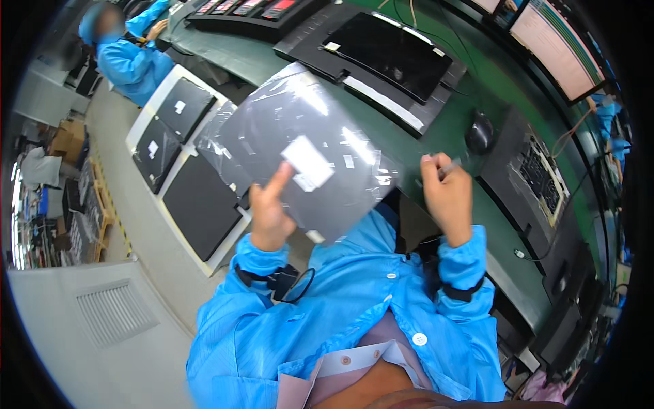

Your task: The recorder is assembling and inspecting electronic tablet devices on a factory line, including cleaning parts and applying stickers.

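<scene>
A flat grey panel [266, 126] in shiny see-through film is tilted in front of me, with white labels [308, 160] on its face. My left hand [270, 213] grips its near left edge, thumb on top; the fingers underneath are partly hidden. Right of the panel and apart from it, my right hand [449, 198] is closed in a pinch over the green bench. Something small and greyish shows at its fingertips, too blurred to name. Loose film [221, 140] hangs off the panel's left side.
On a white board [235, 238] to the left lie several dark panels [201, 204]. The green bench [436, 140] carries a dark screen [388, 54] on a black fixture, a mouse [479, 131] and a second fixture [538, 174]. A co-worker in blue [133, 65] is at far left.
</scene>
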A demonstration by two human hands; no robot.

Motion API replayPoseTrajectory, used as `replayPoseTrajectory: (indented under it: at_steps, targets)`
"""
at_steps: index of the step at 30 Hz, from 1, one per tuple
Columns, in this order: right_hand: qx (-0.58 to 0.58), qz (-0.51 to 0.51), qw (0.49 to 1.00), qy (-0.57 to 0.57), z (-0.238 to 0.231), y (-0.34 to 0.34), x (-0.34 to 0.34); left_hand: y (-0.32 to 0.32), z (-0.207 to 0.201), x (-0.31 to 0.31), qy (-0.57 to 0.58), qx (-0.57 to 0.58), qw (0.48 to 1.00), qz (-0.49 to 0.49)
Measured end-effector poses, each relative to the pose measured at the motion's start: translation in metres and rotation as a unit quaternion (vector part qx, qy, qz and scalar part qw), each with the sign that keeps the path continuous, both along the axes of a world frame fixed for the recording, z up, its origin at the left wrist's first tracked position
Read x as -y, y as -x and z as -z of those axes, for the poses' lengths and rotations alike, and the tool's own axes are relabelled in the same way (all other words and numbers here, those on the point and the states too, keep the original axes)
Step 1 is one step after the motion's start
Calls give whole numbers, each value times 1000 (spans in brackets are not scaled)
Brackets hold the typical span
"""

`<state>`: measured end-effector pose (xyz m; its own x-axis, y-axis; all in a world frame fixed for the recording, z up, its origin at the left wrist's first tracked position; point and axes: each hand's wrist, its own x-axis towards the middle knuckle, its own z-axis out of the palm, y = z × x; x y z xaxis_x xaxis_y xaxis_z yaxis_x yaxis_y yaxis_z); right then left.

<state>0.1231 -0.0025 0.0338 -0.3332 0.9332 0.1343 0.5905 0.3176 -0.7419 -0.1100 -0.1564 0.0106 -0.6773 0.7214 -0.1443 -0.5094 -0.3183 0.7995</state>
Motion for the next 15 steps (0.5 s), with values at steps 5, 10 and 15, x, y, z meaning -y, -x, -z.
replayPoseTrajectory:
  at_steps: [5,10,15]
  targets:
    - [229,87,965,-92,4,-46,-19,143,47,82,142,-141,977,74]
    - [3,-15,972,-234,-15,-107,8,272,115,160,215,-597,773,-4]
    - [180,251,853,-420,-24,-301,-29,246,73,48,328,-684,645,92]
